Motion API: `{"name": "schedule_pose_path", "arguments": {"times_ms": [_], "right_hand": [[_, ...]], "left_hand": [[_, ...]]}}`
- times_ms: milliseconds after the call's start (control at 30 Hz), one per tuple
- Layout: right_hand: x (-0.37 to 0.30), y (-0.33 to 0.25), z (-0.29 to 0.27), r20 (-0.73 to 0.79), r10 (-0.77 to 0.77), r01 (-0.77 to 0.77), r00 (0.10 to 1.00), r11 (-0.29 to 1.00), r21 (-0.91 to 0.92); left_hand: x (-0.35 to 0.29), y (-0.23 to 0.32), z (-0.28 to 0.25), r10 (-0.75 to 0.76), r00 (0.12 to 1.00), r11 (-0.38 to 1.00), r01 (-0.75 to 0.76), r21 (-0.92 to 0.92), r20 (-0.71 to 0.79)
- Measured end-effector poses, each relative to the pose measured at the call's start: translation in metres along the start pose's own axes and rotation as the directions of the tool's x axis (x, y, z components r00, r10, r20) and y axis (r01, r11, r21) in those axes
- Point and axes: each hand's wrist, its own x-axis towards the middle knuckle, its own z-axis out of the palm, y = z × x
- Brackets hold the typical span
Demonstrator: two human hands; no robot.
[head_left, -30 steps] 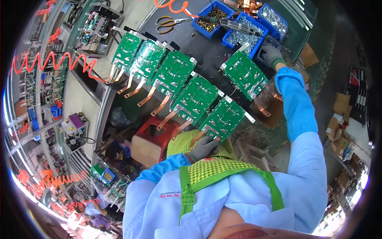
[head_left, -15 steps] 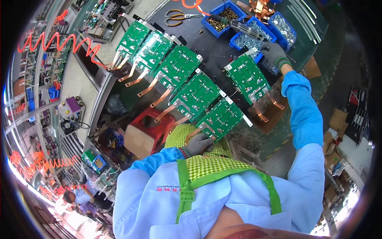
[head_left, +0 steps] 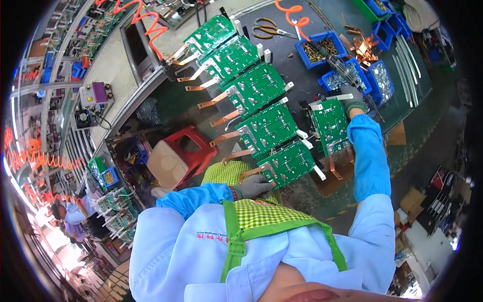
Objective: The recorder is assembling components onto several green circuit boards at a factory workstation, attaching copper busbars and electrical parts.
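Note:
My left hand (head_left: 253, 186), in a grey glove, grips the near corner of a green circuit board (head_left: 288, 164), beside its copper strip. That board is the nearest of a slanted row with several more, including one board (head_left: 268, 129) just beyond it. Copper strips stick out from their left edges. My right hand (head_left: 352, 96), also gloved, is at the far right corner of a separate circuit board (head_left: 329, 123), by its white bracket. Close alongside that hand lies a power screwdriver (head_left: 344, 69) across the blue bins. The right fingers are largely hidden.
A blue bin of brass-coloured parts (head_left: 318, 49) and another bin with silver hardware (head_left: 381, 80) stand at the back. Copper pieces (head_left: 363, 48), scissors (head_left: 271, 29) and an orange coiled hose (head_left: 297, 19) are near them. A red stool (head_left: 193, 151) stands left, below the bench.
My right hand has moved from beside the silver hardware bins to the separate board's corner. My left hand keeps its grip on the near board. The whole view has shifted.

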Motion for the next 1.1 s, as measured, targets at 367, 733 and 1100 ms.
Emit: {"name": "schedule_pose_path", "arguments": {"times_ms": [367,733,1100], "right_hand": [[-0.043,0.015,-0.040,-0.100,0.249,-0.202,0.963,0.918,0.342],[-0.305,-0.177,-0.139,-0.354,0.190,0.190,0.916,0.571,0.798],[-0.342,-0.259,-0.003,-0.155,0.267,-0.027,0.951,0.573,0.819]], "left_hand": [[-0.017,0.011,0.003,0.013,1.000,0.996,-0.014,0.086,0.007],[0.015,-0.013,-0.020,0.348,0.923,0.857,-0.385,0.344,0.164],[0.009,-0.004,-0.031,0.298,0.864,0.704,-0.487,0.517,0.407]]}}
